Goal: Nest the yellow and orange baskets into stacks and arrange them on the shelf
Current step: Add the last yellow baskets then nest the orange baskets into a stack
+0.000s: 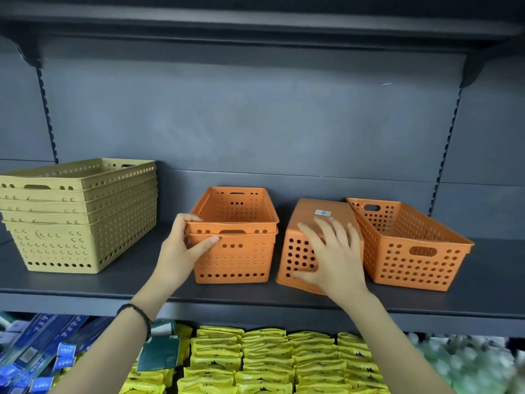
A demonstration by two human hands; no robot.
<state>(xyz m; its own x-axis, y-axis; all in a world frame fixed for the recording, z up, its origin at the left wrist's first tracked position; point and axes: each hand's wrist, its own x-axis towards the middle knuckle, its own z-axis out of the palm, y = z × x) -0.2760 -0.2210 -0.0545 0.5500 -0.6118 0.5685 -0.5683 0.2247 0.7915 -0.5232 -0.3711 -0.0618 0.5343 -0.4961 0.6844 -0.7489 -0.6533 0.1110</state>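
Observation:
A stack of several nested yellow baskets (82, 214) stands at the left of the grey shelf (113, 282). In the middle, two nested orange baskets (241, 251) stand upright; my left hand (184, 245) grips their front left corner, fingers over the rim and thumb on the front wall. To their right an orange basket (301, 251) lies upside down, with a white label on its bottom. My right hand (332, 257) lies spread over it, thumb curled at its lower front edge. A third, single orange basket (409, 248) stands upright at the right, angled.
The shelf's back panel (255, 123) and an upper shelf (255, 27) close the space above. Below the shelf edge lie yellow packets (270, 362), blue boxes (37, 356) at the left and pale green goods (468, 362) at the right.

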